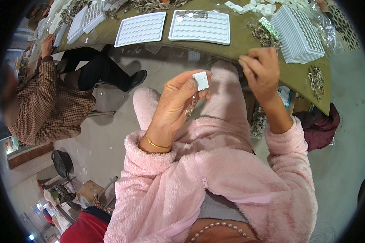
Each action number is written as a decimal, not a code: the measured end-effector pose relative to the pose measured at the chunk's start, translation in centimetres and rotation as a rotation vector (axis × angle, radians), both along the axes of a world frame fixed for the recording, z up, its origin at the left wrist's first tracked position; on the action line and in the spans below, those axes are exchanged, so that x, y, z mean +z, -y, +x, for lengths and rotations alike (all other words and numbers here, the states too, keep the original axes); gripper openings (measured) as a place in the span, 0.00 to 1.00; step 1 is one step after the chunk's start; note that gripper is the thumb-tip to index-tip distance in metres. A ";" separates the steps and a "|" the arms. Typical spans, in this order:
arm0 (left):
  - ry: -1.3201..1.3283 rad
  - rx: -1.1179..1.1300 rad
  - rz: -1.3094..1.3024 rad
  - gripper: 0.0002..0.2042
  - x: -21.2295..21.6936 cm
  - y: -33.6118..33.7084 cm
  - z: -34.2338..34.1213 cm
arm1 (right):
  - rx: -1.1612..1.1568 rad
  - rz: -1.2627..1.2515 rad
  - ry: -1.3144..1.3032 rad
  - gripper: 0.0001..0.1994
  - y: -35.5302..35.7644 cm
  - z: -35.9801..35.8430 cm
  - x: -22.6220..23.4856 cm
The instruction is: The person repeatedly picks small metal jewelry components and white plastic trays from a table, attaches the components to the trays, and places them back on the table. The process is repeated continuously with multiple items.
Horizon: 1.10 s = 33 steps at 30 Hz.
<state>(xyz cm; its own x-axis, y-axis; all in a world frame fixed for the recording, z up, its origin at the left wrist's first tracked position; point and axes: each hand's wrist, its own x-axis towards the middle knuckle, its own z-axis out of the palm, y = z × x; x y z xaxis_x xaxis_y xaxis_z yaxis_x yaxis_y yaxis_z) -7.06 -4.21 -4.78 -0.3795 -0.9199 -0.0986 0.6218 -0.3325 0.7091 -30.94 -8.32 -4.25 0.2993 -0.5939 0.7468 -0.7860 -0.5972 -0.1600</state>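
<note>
Left grip (178, 97) pinches a white tab (200, 80) with charm (190, 108) dangling below, right grip (260, 71) curled shut holding nothing I can see, so a loose pinch could drop it.

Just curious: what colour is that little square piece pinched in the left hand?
White; the small square piece shows best in the head view, held by the left hand.

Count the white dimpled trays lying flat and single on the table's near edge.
2: one empty tray left of centre, and one tray beside it with a few pieces in its top row. Stacks at the right and far left hide more.
</note>
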 end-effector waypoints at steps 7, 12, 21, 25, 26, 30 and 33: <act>0.040 0.047 -0.028 0.22 1.0 -0.5 0.1 | 0.521 0.769 0.937 0.07 -2.5 5.0 3.1; 0.176 0.168 -0.039 0.21 1.2 -1.1 0.4 | 0.583 0.703 0.795 0.04 -2.4 7.3 3.1; 0.176 0.162 -0.032 0.17 1.3 -1.3 0.9 | 0.537 0.641 0.660 0.05 -2.3 7.8 3.1; 0.192 0.136 -0.081 0.17 1.3 -1.2 1.2 | 0.538 0.594 0.608 0.05 -2.4 7.8 3.3; 0.195 0.134 -0.068 0.17 1.4 -1.2 1.2 | 0.531 0.588 0.582 0.05 -2.4 7.8 3.4; 0.204 0.132 -0.040 0.16 1.4 -1.2 1.1 | 0.543 0.604 0.491 0.04 -2.6 7.3 3.6; 0.165 0.126 -0.009 0.17 1.6 -1.4 0.7 | 0.528 0.601 0.538 0.05 -2.8 7.3 3.5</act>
<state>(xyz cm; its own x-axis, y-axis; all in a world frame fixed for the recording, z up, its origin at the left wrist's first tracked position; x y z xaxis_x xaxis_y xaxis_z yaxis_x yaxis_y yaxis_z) -6.35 -2.76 -3.18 -0.2410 -0.9602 -0.1410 0.5333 -0.2524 0.8074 -23.61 -5.51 -0.76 0.3439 -0.8086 0.4773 -0.1713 -0.5538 -0.8148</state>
